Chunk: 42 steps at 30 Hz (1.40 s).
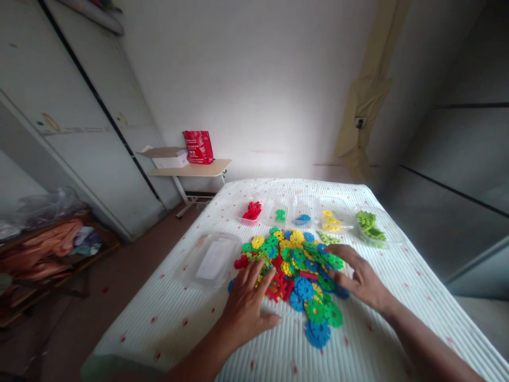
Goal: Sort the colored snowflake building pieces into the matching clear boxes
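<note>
A heap of flat plastic snowflake discs (299, 270) in red, yellow, green and blue lies on the white striped bedspread (358, 339). My left hand (247, 305) rests flat at the heap's left edge, fingers spread over red and yellow pieces. My right hand (360, 278) lies open on the heap's right side, fingers stretched across green and blue discs. Neither hand grips anything. Behind the heap stand small clear trays: one with red pieces (252, 211), one with a green piece (280, 215), one with blue (303, 218), one with yellow (331, 219) and one with light green (369, 228).
A larger clear plastic box (210, 260) sits left of the heap. Beyond the bed stands a small side table (191, 170) with a red bag (198, 146) and a cardboard box. A cluttered shelf (47, 249) is at the left, wardrobe doors behind it.
</note>
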### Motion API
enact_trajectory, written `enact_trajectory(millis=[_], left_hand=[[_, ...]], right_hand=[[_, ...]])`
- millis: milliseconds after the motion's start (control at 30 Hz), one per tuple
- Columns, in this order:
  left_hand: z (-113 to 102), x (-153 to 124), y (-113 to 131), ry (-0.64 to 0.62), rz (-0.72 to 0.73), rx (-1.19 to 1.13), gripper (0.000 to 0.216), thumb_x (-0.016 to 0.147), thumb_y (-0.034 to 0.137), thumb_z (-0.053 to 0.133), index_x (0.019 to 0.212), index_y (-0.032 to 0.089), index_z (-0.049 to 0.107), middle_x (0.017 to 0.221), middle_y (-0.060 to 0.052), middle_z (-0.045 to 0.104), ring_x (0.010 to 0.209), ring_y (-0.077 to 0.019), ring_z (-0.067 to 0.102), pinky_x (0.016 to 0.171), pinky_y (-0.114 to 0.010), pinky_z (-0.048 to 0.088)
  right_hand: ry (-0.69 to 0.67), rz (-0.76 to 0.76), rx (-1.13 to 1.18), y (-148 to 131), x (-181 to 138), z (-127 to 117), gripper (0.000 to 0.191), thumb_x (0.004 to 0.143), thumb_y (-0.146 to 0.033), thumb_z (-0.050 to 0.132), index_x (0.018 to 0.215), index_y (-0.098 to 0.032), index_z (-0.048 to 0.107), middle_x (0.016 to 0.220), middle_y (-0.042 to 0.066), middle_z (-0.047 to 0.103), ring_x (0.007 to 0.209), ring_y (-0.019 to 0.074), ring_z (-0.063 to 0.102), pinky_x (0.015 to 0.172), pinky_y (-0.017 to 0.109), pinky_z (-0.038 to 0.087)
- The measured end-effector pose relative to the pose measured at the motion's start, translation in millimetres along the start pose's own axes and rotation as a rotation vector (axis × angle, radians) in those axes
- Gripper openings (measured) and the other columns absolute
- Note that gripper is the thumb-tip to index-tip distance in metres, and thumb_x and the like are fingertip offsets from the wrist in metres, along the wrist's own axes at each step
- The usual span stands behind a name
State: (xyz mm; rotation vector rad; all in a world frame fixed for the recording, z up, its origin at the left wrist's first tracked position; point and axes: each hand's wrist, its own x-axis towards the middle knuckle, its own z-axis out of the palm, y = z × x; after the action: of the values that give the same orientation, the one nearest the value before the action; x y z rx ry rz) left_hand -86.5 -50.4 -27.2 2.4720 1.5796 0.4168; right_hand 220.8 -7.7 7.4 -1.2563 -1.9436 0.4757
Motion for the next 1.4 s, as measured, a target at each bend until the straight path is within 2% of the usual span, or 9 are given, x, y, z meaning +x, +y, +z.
enact_trajectory(millis=[133,233,300,567,833,967,1033,1200,1400], left_hand=[[14,8,5,0.091,0.044,0.063,0.082,0.071,0.042,0.069,0.143,0.030,0.031,0.153,-0.009,0.023,0.138,-0.0353,0.021,0.109,-0.055,0.026],[20,14,7,0.153,0.078,0.113,0.072,0.077,0.036,0.063,0.142,0.028,0.033,0.152,-0.009,0.027,0.137,-0.0346,0.024,0.107,-0.055,0.029],[22,18,10,0.183,0.078,0.134,0.070,0.079,0.033,0.062,0.142,0.027,0.033,0.150,-0.009,0.031,0.135,-0.0342,0.027,0.105,-0.055,0.031],[24,40,33,0.252,0.140,0.113,0.051,0.085,0.035,0.056,0.134,0.025,0.045,0.143,-0.009,0.043,0.129,-0.0302,0.037,0.103,-0.051,0.034],[21,39,37,0.330,0.189,0.062,0.040,0.089,0.042,0.048,0.125,0.026,0.052,0.134,-0.009,0.052,0.121,-0.0281,0.044,0.097,-0.052,0.031],[17,33,34,0.421,0.200,0.040,0.032,0.091,0.035,0.045,0.117,0.023,0.058,0.125,-0.009,0.058,0.112,-0.0257,0.050,0.095,-0.048,0.031],[15,31,33,0.453,0.186,0.033,0.029,0.091,0.031,0.045,0.114,0.023,0.060,0.122,-0.008,0.060,0.108,-0.0248,0.052,0.094,-0.047,0.033],[11,33,29,0.502,0.150,0.020,0.025,0.090,0.025,0.045,0.107,0.022,0.063,0.114,-0.007,0.063,0.102,-0.0238,0.054,0.090,-0.044,0.037],[11,34,21,0.558,0.119,0.034,0.024,0.090,0.023,0.044,0.102,0.022,0.065,0.110,-0.007,0.064,0.101,-0.0238,0.055,0.088,-0.043,0.038]], right_hand=[[-0.325,-0.459,-0.297,-34,-27,22,0.071,0.071,-0.052,0.065,0.135,-0.026,0.048,0.143,0.011,0.043,0.126,0.0339,0.041,0.105,0.051,0.028],[-0.408,-0.596,-0.415,-36,-43,39,0.081,0.072,-0.054,0.062,0.143,-0.025,0.036,0.150,0.010,0.033,0.133,0.0351,0.030,0.109,0.057,0.012],[-0.373,-0.610,-0.466,-29,-46,46,0.076,0.075,-0.053,0.059,0.143,-0.024,0.037,0.149,0.010,0.034,0.134,0.0339,0.030,0.110,0.056,0.009],[-0.043,-0.498,-0.572,4,-18,43,0.041,0.087,-0.031,0.054,0.127,-0.022,0.053,0.135,0.012,0.052,0.120,0.0285,0.048,0.100,0.051,0.034],[0.245,-0.102,-0.246,27,-1,32,0.031,0.088,-0.041,0.049,0.105,-0.020,0.063,0.117,0.012,0.063,0.108,0.0253,0.057,0.092,0.042,0.047],[0.269,0.171,-0.058,31,-4,25,0.039,0.089,-0.049,0.042,0.101,-0.019,0.064,0.104,0.010,0.068,0.099,0.0235,0.063,0.087,0.037,0.051],[0.286,0.226,-0.042,31,-5,21,0.041,0.088,-0.050,0.043,0.098,-0.018,0.065,0.100,0.011,0.069,0.095,0.0240,0.064,0.084,0.037,0.051],[0.240,0.133,-0.077,30,4,14,0.037,0.085,-0.047,0.045,0.093,-0.019,0.067,0.096,0.011,0.071,0.087,0.0236,0.066,0.078,0.035,0.053],[0.026,0.071,-0.233,19,36,12,0.033,0.087,-0.040,0.042,0.091,-0.020,0.068,0.092,0.008,0.072,0.083,0.0208,0.066,0.074,0.030,0.049]])
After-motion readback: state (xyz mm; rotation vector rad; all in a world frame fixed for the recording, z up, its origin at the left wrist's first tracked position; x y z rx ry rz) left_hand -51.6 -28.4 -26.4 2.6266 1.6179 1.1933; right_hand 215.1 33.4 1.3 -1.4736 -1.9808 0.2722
